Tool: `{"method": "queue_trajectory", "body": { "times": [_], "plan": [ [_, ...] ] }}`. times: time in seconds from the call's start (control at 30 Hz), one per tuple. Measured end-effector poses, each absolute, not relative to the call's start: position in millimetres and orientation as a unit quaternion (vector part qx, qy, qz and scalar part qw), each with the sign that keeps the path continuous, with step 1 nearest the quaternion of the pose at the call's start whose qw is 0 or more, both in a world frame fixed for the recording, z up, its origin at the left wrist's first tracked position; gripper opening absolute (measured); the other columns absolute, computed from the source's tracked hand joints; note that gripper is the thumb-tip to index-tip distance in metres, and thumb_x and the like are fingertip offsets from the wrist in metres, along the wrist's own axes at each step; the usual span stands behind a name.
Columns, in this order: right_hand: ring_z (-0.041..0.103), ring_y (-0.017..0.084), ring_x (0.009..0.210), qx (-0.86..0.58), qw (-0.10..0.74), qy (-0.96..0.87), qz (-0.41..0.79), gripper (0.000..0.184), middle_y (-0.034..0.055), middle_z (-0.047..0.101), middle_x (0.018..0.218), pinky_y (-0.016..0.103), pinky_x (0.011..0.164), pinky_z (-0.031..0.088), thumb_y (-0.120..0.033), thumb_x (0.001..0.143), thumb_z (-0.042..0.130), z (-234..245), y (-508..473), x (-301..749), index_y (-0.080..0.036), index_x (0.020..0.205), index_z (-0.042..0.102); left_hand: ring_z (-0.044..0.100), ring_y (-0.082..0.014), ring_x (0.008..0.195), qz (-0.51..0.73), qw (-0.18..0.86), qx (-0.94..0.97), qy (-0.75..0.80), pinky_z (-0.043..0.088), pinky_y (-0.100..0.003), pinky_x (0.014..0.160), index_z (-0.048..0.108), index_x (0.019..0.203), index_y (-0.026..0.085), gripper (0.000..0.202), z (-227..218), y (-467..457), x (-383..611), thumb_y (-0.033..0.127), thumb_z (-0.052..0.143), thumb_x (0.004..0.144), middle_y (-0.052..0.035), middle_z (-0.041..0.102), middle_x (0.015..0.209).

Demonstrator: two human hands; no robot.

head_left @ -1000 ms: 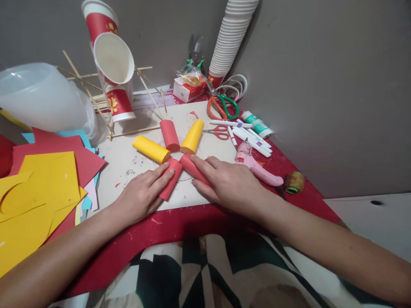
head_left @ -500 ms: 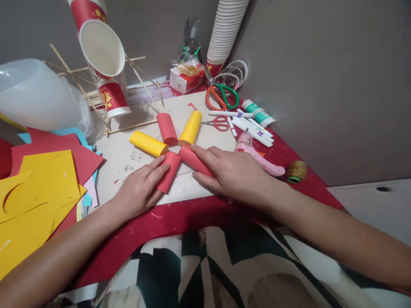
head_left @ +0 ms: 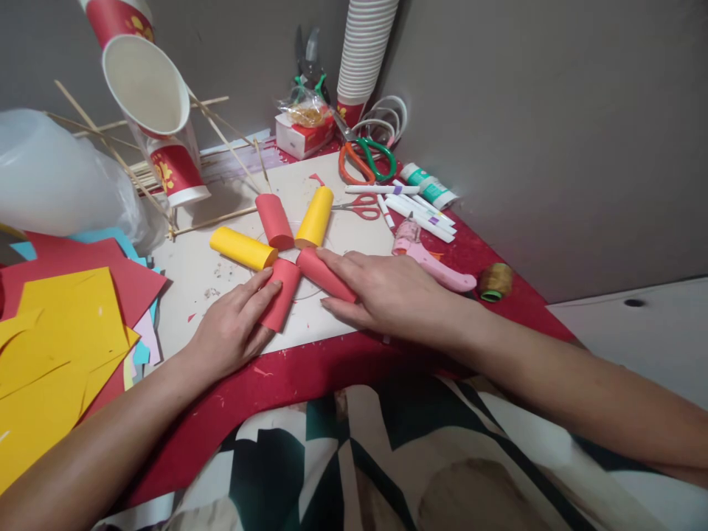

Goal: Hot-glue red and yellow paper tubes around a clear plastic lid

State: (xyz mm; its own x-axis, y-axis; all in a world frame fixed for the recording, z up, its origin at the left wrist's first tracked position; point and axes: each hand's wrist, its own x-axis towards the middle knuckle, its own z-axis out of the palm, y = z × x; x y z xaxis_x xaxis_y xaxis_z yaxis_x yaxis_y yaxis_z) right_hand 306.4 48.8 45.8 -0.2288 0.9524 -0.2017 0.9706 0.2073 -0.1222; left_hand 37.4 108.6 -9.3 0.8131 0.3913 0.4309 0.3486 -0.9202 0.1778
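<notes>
Paper tubes lie in a star around a small centre on the pale board. My left hand has its thumb and fingers around the lower red paper tube. On the right, my right hand grips another red paper tube between thumb and fingers, its inner end pointing at the middle. Farther off lie a third red tube, a yellow tube to its left and a second yellow tube to its right. A drawn circle partly shows under them.
Coloured paper sheets are piled at left. Behind stand paper cups and a stick frame. To the right lie small red scissors, larger scissors, white sticks, a pink glue gun and a thread spool.
The whole view has shifted slightly, so everything appears a little farther left. Both hands remain on the same red tubes, and the star arrangement looks unchanged.
</notes>
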Motion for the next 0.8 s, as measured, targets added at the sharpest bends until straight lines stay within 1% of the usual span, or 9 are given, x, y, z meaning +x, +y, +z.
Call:
{"method": "queue_trajectory", "body": {
  "times": [0.07, 0.13, 0.23, 0.33, 0.43, 0.57, 0.63, 0.73, 0.8],
  "plan": [
    [0.071, 0.033, 0.107, 0.617, 0.042, 0.778, -0.106, 0.073, 0.0162, 0.071, 0.128, 0.035, 0.073, 0.046, -0.050, 0.105, 0.047, 45.7, 49.0, 304.7, -0.020, 0.168, 0.025, 0.062, -0.0384, 0.136, 0.235, 0.044, 0.952, 0.193, 0.061, -0.051, 0.104, 0.044, 0.154, 0.012, 0.061, -9.7, 108.9, 36.9, 0.018, 0.063, 0.096, -0.0296, 0.057, 0.149],
    [0.072, 0.032, 0.104, 0.617, 0.036, 0.779, -0.104, 0.071, 0.0167, 0.071, 0.126, 0.034, 0.072, 0.045, -0.048, 0.105, 0.047, 45.4, 48.5, 303.4, -0.019, 0.168, 0.026, 0.063, -0.0371, 0.136, 0.236, 0.045, 0.951, 0.193, 0.061, -0.051, 0.103, 0.041, 0.157, 0.015, 0.064, -11.0, 109.5, 36.2, 0.017, 0.062, 0.096, -0.0281, 0.057, 0.150],
    [0.073, 0.030, 0.102, 0.620, 0.004, 0.776, -0.115, 0.065, 0.0139, 0.074, 0.124, 0.034, 0.074, 0.048, -0.039, 0.104, 0.047, 46.2, 45.7, 306.5, -0.022, 0.165, 0.033, 0.063, -0.0336, 0.136, 0.247, 0.051, 0.948, 0.193, 0.062, -0.048, 0.103, 0.038, 0.160, 0.020, 0.068, -13.5, 110.5, 34.9, 0.011, 0.058, 0.096, -0.0252, 0.057, 0.152],
    [0.072, 0.030, 0.109, 0.614, -0.053, 0.779, -0.117, 0.060, 0.0111, 0.074, 0.130, 0.037, 0.082, 0.053, -0.034, 0.101, 0.051, 52.7, 43.1, 319.7, -0.024, 0.160, 0.044, 0.061, -0.0300, 0.140, 0.267, 0.075, 0.943, 0.185, 0.059, -0.046, 0.107, 0.040, 0.161, 0.021, 0.067, -12.6, 110.2, 32.7, 0.008, 0.053, 0.096, -0.0216, 0.060, 0.151],
    [0.070, 0.032, 0.117, 0.617, -0.123, 0.773, -0.082, 0.058, 0.0128, 0.070, 0.140, 0.043, 0.091, 0.056, -0.037, 0.099, 0.054, 66.4, 49.8, 339.1, -0.021, 0.155, 0.052, 0.063, -0.0257, 0.137, 0.298, 0.121, 0.928, 0.186, 0.057, -0.043, 0.111, 0.045, 0.158, 0.023, 0.062, -6.6, 107.6, 29.7, 0.010, 0.049, 0.098, -0.0151, 0.066, 0.146],
    [0.069, 0.035, 0.115, 0.705, -0.146, 0.693, -0.033, 0.062, 0.0206, 0.070, 0.136, 0.048, 0.097, 0.053, -0.034, 0.099, 0.060, 80.8, 81.8, 362.4, -0.010, 0.155, 0.050, 0.072, -0.0263, 0.123, 0.329, 0.210, 0.884, 0.259, 0.060, -0.041, 0.106, 0.064, 0.142, 0.021, 0.043, 5.2, 102.0, 26.9, 0.020, 0.050, 0.101, -0.0120, 0.074, 0.136],
    [0.068, 0.034, 0.117, 0.719, -0.168, 0.674, -0.027, 0.061, 0.0205, 0.070, 0.137, 0.047, 0.100, 0.051, -0.033, 0.100, 0.059, 80.2, 98.5, 373.3, -0.009, 0.155, 0.049, 0.075, -0.0267, 0.115, 0.332, 0.274, 0.840, 0.329, 0.061, -0.040, 0.102, 0.071, 0.131, 0.021, 0.035, 10.8, 99.7, 27.1, 0.025, 0.055, 0.101, -0.0103, 0.077, 0.128],
    [0.063, 0.035, 0.128, 0.719, -0.175, 0.672, -0.003, 0.067, 0.0235, 0.063, 0.145, 0.047, 0.105, 0.048, -0.034, 0.099, 0.059, 72.0, 101.7, 389.7, -0.005, 0.158, 0.044, 0.076, -0.0269, 0.106, 0.346, 0.357, 0.760, 0.419, 0.063, -0.039, 0.095, 0.077, 0.117, 0.023, 0.026, 17.8, 98.6, 29.1, 0.028, 0.070, 0.092, -0.0063, 0.081, 0.117],
    [0.064, 0.035, 0.126, 0.723, -0.166, 0.670, 0.023, 0.060, 0.0212, 0.066, 0.140, 0.047, 0.102, 0.050, -0.037, 0.100, 0.057, 64.5, 83.6, 398.9, -0.008, 0.152, 0.052, 0.075, -0.0254, 0.097, 0.365, 0.394, 0.709, 0.457, 0.064, -0.034, 0.086, 0.079, 0.108, 0.023, 0.023, 22.0, 99.6, 31.1, 0.024, 0.077, 0.085, -0.0041, 0.081, 0.109]
  ]
}}
